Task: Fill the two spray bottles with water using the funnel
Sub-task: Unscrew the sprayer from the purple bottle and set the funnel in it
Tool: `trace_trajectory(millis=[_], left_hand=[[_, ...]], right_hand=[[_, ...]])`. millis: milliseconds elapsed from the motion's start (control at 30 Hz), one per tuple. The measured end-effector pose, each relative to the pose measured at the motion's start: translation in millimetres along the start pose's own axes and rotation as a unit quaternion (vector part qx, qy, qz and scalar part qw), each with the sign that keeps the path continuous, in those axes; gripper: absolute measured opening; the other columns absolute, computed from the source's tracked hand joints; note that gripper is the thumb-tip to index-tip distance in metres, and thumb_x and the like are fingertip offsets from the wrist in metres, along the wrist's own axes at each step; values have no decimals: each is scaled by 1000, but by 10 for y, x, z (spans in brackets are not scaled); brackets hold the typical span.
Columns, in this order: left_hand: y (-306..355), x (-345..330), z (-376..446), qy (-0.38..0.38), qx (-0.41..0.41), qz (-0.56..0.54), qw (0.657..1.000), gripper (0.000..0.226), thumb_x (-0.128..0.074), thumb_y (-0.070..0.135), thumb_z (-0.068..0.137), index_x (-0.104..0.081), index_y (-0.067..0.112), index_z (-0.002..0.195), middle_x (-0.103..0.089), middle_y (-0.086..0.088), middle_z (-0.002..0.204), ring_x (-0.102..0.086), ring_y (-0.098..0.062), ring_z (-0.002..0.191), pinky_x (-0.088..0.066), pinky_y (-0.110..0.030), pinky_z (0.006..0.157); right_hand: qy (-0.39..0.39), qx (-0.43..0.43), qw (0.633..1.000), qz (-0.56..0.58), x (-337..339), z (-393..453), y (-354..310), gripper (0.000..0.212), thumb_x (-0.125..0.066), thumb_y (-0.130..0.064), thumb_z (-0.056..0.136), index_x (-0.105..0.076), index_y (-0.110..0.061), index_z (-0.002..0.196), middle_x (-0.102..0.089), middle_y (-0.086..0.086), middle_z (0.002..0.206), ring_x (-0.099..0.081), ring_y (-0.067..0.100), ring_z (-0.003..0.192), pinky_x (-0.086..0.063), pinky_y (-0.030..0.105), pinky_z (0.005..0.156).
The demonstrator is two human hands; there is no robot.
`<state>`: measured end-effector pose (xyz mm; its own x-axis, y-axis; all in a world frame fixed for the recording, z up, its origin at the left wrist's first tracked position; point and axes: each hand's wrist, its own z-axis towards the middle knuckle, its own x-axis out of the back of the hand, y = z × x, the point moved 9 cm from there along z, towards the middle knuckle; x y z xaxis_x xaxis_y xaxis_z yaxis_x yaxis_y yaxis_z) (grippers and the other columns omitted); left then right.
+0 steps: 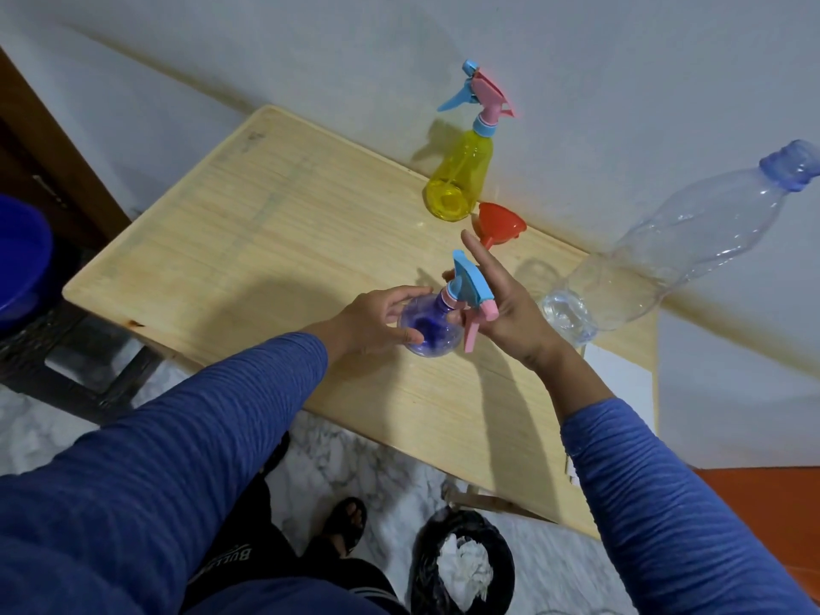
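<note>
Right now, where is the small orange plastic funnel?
In the head view, the small orange plastic funnel rests on the far side of the wooden table, just right of the yellow spray bottle and left of the big clear plastic water bottle.

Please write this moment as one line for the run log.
left hand: holds blue spray bottle body | right hand: on its spray head | yellow spray bottle: capped, untouched | funnel: on table | water bottle: standing
</note>
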<state>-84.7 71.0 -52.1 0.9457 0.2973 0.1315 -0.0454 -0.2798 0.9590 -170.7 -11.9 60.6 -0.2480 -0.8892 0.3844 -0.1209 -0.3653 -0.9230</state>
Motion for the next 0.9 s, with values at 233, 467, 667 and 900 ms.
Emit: trace_trajectory(millis=[233, 467, 667, 900], left_hand=[[4, 0, 25, 4, 3, -3, 1000, 74, -79, 20, 72, -43, 22, 136, -54, 6, 126, -53, -10, 116, -46, -10, 89], [-27, 11, 40, 6, 6, -1, 1000, 73, -78, 17, 74, -43, 26, 138, -48, 1, 139, -47, -15, 127, -42, -25, 101], [-11, -1, 42, 3, 9, -1, 1000, 82, -79, 30, 65, -43, 26, 138, -47, 0, 141, -46, -19, 129, -43, -31, 103], [-22, 1, 38, 4, 19, 1, 1000, 86, -79, 36, 59, -43, 29, 137, -44, 3, 144, -45, -19, 130, -44, -37, 104]], right_hand=[[-25, -24, 999, 20, -3, -40, -1, 59, -51, -33, 82, -35, -30, 139, -49, -9, 136, -52, 13, 126, -50, 36, 97], [24, -24, 999, 27, 30, -16, -38, 81, -67, -35, 71, -30, -32, 143, -58, -4, 99, -63, 13, 83, -57, 23, 71], [-2, -25, 999, 25, 22, -34, -36, 103, -65, -74, 61, -16, -37, 144, -59, 1, 114, -65, 6, 93, -54, 14, 68], [-8, -13, 1000, 27, 73, -94, 14, 87, -57, -63, 79, -14, -29, 147, -63, 2, 109, -59, 18, 58, -54, 27, 86]])
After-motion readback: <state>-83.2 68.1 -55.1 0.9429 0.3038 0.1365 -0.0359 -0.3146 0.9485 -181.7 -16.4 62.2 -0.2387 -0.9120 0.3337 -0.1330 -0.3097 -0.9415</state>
